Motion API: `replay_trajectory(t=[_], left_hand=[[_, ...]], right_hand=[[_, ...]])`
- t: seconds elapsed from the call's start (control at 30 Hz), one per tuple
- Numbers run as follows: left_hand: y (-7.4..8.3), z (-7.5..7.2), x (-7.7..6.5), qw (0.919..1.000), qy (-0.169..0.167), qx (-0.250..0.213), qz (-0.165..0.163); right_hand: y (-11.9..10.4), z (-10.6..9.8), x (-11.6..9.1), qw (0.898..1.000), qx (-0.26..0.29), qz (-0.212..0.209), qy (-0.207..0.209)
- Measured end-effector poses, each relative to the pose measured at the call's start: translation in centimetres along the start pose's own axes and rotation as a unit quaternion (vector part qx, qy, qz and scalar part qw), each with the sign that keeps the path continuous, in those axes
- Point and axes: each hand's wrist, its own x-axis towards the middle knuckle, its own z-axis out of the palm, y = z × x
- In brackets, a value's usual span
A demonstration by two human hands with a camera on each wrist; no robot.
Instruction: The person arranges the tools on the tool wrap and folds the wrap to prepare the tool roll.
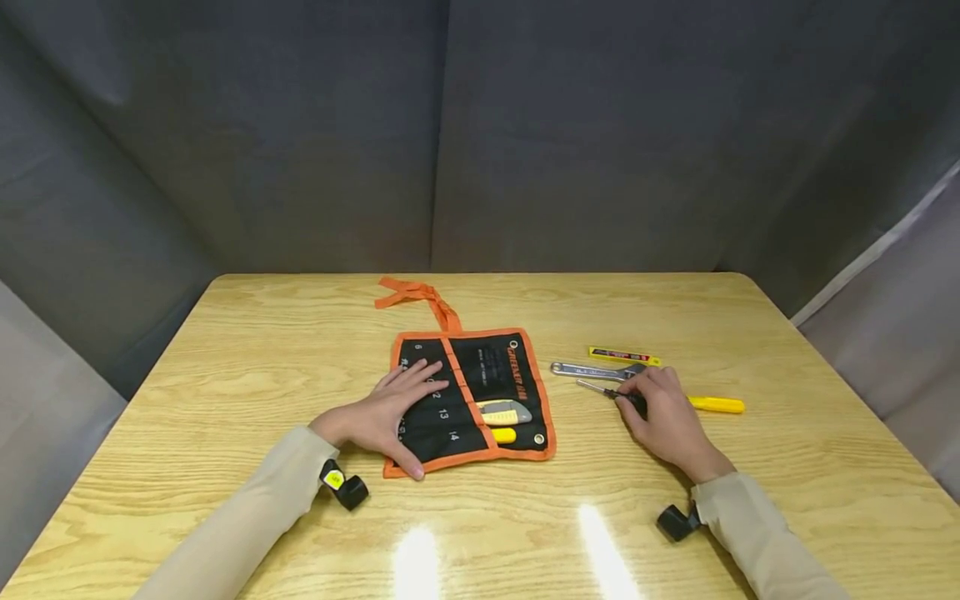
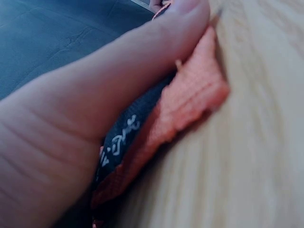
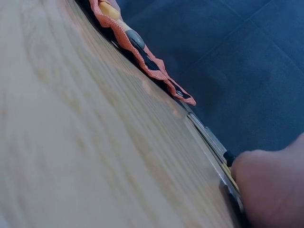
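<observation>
A black tool pouch (image 1: 472, 379) with orange edging lies spread on the wooden table. My left hand (image 1: 386, 414) rests on its numbered left part, fingers spread, thumb over the near edge. A cream-and-grey utility knife (image 1: 510, 414) and a yellow handle (image 1: 504, 435) stick out of its pockets. To the right, my right hand (image 1: 667, 421) pinches the black handle (image 1: 636, 403) of a thin-shafted screwdriver close to the tabletop. Just beyond it lies an adjustable wrench (image 1: 592, 372), its head partly hidden by the fingers.
A slim yellow-and-black packet (image 1: 622, 356) lies behind the wrench. A yellow handle (image 1: 716, 404) extends right of my right hand, its other end hidden. Orange ties (image 1: 420, 293) trail from the pouch's far edge. Grey curtains (image 1: 585, 133) stand behind the table (image 1: 247, 358).
</observation>
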Motion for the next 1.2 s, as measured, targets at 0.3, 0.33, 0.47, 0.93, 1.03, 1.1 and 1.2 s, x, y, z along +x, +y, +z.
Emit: replay_trajectory(t=[0.3, 0.33, 0.47, 0.93, 1.03, 1.1, 1.2], left_hand=[[0.1, -0.1, 0.0, 1.0, 0.001, 0.001, 0.002], [0.1, -0.1, 0.0, 1.0, 0.001, 0.001, 0.002], [0.1, -0.1, -0.1, 1.0, 0.0, 0.001, 0.003], [0.1, 0.0, 0.2, 1.0, 0.002, 0.004, 0.005], [0.1, 0.0, 0.2, 1.0, 0.001, 0.004, 0.002], [0.1, 0.0, 0.2, 1.0, 0.001, 0.005, 0.0], [-0.1, 0.0, 0.1, 1.0, 0.001, 0.006, -0.002]], right_hand=[[-0.4, 0.2, 0.3, 0.999, 0.019, -0.033, 0.002], [-0.4, 0.3, 0.4, 0.999, 0.022, -0.034, 0.001], [-0.9, 0.6, 0.7, 0.999, 0.034, -0.042, -0.003], [-3.9, 2.1, 2.5, 0.994, 0.09, -0.054, -0.043], [-4.8, 2.6, 3.0, 0.991, 0.102, -0.052, -0.064], [-5.3, 3.0, 3.4, 0.99, 0.105, -0.055, -0.072], [-6.1, 3.5, 4.0, 0.989, 0.108, -0.064, -0.079]])
